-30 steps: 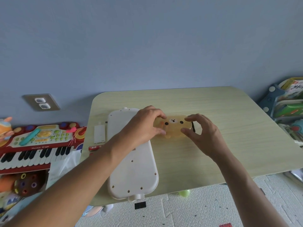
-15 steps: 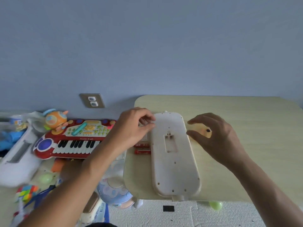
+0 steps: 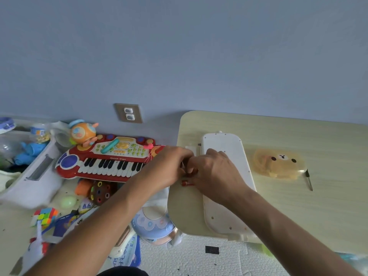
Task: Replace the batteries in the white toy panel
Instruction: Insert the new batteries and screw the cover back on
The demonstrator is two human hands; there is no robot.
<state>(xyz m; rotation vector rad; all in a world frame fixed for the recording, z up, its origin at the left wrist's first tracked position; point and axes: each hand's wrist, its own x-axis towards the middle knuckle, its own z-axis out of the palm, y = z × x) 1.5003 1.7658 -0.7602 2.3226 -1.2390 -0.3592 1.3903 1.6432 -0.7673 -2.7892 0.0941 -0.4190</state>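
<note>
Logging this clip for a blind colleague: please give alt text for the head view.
Both hands, left hand and right hand, meet over red batteries at the table's left edge, beside a white toy panel lying face down. A toy keyboard sits on the floor.

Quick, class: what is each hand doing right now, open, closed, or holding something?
Left hand: fingers curled, seemingly pinching a red battery; grip hidden.
Right hand: fingers curled at the same battery; grip hidden.

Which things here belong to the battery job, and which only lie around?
For the job:
- white toy panel
- red batteries
- screwdriver
- left hand, right hand

Lying about:
- bear case
- toy keyboard
- puzzle cube
</note>
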